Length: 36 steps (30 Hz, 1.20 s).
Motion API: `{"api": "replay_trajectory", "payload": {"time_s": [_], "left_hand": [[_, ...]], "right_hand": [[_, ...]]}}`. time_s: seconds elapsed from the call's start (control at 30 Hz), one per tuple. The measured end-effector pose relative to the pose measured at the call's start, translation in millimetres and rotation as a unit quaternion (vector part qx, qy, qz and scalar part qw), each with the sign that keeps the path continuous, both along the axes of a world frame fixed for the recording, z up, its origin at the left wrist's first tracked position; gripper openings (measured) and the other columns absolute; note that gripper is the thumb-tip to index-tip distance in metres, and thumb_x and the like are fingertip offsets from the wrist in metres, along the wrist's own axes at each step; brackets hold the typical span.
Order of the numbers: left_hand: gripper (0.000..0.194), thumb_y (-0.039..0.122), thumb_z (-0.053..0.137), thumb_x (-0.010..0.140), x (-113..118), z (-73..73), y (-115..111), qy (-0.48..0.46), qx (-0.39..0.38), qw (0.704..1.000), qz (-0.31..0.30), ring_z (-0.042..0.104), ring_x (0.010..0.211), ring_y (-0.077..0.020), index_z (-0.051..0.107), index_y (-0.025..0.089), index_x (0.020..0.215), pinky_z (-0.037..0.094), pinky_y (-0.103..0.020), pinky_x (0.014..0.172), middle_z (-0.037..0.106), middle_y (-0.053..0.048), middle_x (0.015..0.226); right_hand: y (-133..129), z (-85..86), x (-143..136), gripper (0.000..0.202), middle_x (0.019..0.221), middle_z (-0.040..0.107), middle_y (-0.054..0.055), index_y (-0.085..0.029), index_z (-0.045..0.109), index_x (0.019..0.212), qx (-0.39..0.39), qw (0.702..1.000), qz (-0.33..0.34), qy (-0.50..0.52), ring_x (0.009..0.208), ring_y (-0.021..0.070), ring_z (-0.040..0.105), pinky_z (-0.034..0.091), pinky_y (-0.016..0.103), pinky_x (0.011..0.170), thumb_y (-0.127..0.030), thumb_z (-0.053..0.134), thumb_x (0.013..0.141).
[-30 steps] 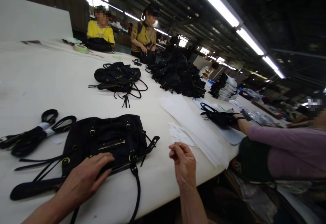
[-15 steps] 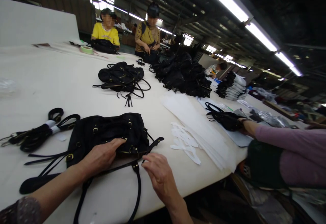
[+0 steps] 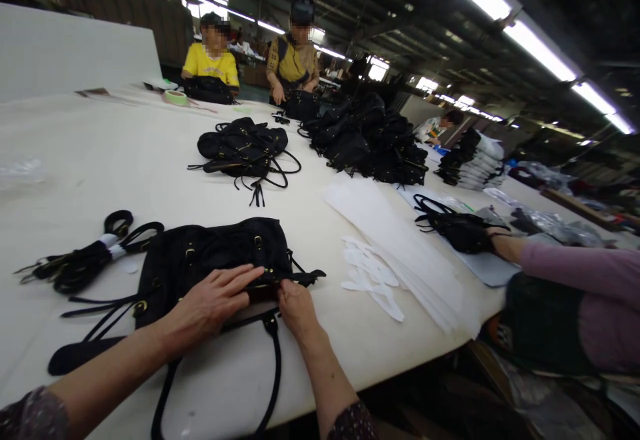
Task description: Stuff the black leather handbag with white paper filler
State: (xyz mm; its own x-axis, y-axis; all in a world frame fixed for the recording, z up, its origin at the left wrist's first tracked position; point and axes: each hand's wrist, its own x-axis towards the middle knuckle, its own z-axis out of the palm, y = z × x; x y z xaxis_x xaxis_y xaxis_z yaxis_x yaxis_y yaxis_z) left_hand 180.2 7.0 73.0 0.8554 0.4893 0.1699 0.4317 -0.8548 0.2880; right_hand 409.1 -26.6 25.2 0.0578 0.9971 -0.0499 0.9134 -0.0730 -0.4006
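Bag: a black bag (image 3: 215,257) is lying flat on the white table (image 3: 75,160), lower centre of the frame, with brass buckles showing on its face.
Left hand: the left hand (image 3: 213,300) is being pressed palm-down on the bag's near edge, fingers spread flat and nothing closed inside them.
Right hand: the right hand (image 3: 293,300) is being held just right of the left one, fingertips pinched on the bag's near right corner, beside a short strap tab (image 3: 307,275) that is sticking out to the right.
Handle: a long black handle (image 3: 273,373) is looping from the bag toward the bottom edge of the frame, passing between the two forearms.
Straps: a bundle of black straps (image 3: 83,263), bound with a white band, is lying at the left of the frame, near the bag but apart from it.
White pieces: small white cut shapes (image 3: 370,277) are lying right of the bag, next to a stack of white sheets (image 3: 395,240).
Second bag: another black bag (image 3: 245,150) is resting higher up the table, centre of the frame.
Pile: a heap of black bags (image 3: 365,140) is lying upper right of centre.
Others: a co-worker's hand (image 3: 495,240), in a mauve sleeve, is being rested on a black item (image 3: 457,227) at the right; two people in yellow tops are standing at the far end, top centre.
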Motion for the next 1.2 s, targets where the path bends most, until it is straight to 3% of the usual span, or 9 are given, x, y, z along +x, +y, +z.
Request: {"api": "replay_trajectory", "payload": {"time_s": [0.1, 0.2, 0.3, 0.4, 0.53, 0.63, 0.8, 1.0, 1.2], "left_hand": [[0.041, 0.002, 0.036, 0.087, 16.9, -13.7, -25.3, 0.006, -0.022, 0.999, -0.027, 0.052, 0.130, -0.0228, 0.064, 0.024, 0.108, 0.047, -0.042, 0.105, 0.052, -0.005, 0.146], [0.047, 0.003, 0.034, 0.086, 31.0, -30.8, -35.3, 0.020, -0.073, 0.997, 0.029, 0.060, 0.118, -0.0217, 0.063, 0.022, 0.117, 0.052, -0.038, 0.101, 0.062, -0.007, 0.134], [0.056, 0.004, 0.033, 0.085, 33.3, -39.7, -19.3, 0.014, -0.077, 0.991, 0.109, 0.053, 0.129, -0.0232, 0.054, 0.018, 0.134, 0.044, -0.040, 0.111, 0.055, -0.009, 0.143], [0.063, 0.004, 0.032, 0.084, 30.2, -35.5, 10.6, 0.024, -0.107, 0.982, 0.151, 0.053, 0.130, -0.0221, 0.044, 0.020, 0.144, 0.041, -0.040, 0.113, 0.052, -0.009, 0.146], [0.044, 0.014, 0.036, 0.089, 35.3, -26.7, 44.4, 0.054, -0.134, 0.975, 0.169, 0.064, 0.114, -0.0225, 0.065, 0.025, 0.119, 0.049, -0.036, 0.101, 0.068, -0.006, 0.126], [0.030, 0.021, 0.045, 0.086, 42.8, -27.0, 59.3, 0.075, -0.135, 0.973, 0.170, 0.068, 0.104, -0.0254, 0.070, 0.025, 0.102, 0.052, -0.037, 0.091, 0.072, -0.006, 0.113], [0.029, 0.026, 0.052, 0.083, 45.8, -29.3, 74.6, 0.100, -0.152, 0.976, 0.123, 0.069, 0.101, -0.0233, 0.069, 0.031, 0.106, 0.051, -0.032, 0.087, 0.074, -0.001, 0.110], [0.022, 0.030, 0.054, 0.082, 48.4, -28.2, 78.8, 0.115, -0.131, 0.981, 0.089, 0.069, 0.094, -0.0263, 0.066, 0.027, 0.101, 0.052, -0.035, 0.081, 0.074, -0.004, 0.102], [0.020, 0.027, 0.054, 0.082, 54.6, -25.2, 74.7, 0.114, -0.095, 0.987, 0.062, 0.066, 0.101, -0.0289, 0.062, 0.024, 0.100, 0.052, -0.037, 0.082, 0.070, -0.008, 0.111]], "right_hand": [[7.5, 3.2, -0.2, 0.022, 0.076, 0.072, 0.006, -0.017, 0.065, 0.089, -0.017, 1.000, -0.010, 0.019, 0.071, 0.0142, 0.065, 0.039, 0.022, 0.064, -0.011, 0.045, 0.092], [15.1, 10.6, -0.8, 0.023, 0.065, 0.069, 0.002, -0.018, 0.065, 0.092, -0.034, 0.999, -0.009, 0.036, 0.062, 0.0125, 0.063, 0.040, 0.021, 0.062, -0.011, 0.043, 0.093], [22.8, 18.6, -0.1, 0.024, 0.066, 0.069, 0.004, -0.017, 0.067, 0.095, -0.040, 0.998, -0.006, 0.038, 0.060, 0.0132, 0.063, 0.042, 0.022, 0.063, -0.016, 0.043, 0.095], [30.4, 23.9, 2.0, 0.025, 0.077, 0.073, 0.005, -0.018, 0.069, 0.097, -0.042, 0.998, 0.005, 0.036, 0.065, 0.0139, 0.065, 0.044, 0.022, 0.067, -0.019, 0.045, 0.095], [39.7, 25.2, 5.2, 0.024, 0.088, 0.076, 0.002, -0.024, 0.073, 0.100, -0.046, 0.998, 0.034, 0.036, 0.070, 0.0132, 0.066, 0.045, 0.022, 0.068, -0.025, 0.050, 0.094], [43.0, 24.8, 6.0, 0.026, 0.082, 0.076, -0.001, -0.028, 0.073, 0.101, -0.046, 0.998, 0.045, 0.026, 0.072, 0.0131, 0.067, 0.045, 0.021, 0.068, -0.025, 0.049, 0.093], [38.7, 24.8, 2.8, 0.026, 0.101, 0.076, 0.001, -0.030, 0.070, 0.106, -0.023, 0.999, 0.034, -0.019, 0.091, 0.0181, 0.069, 0.046, 0.026, 0.077, -0.028, 0.048, 0.094], [29.0, 21.1, -0.4, 0.024, 0.096, 0.075, 0.003, -0.030, 0.065, 0.105, -0.016, 0.997, 0.030, -0.071, 0.084, 0.0196, 0.069, 0.046, 0.028, 0.071, -0.034, 0.042, 0.098], [24.4, 14.9, -3.0, 0.025, 0.096, 0.074, -0.001, -0.030, 0.062, 0.102, 0.000, 0.995, 0.044, -0.091, 0.085, 0.0165, 0.069, 0.043, 0.025, 0.067, -0.033, 0.038, 0.101]]}}
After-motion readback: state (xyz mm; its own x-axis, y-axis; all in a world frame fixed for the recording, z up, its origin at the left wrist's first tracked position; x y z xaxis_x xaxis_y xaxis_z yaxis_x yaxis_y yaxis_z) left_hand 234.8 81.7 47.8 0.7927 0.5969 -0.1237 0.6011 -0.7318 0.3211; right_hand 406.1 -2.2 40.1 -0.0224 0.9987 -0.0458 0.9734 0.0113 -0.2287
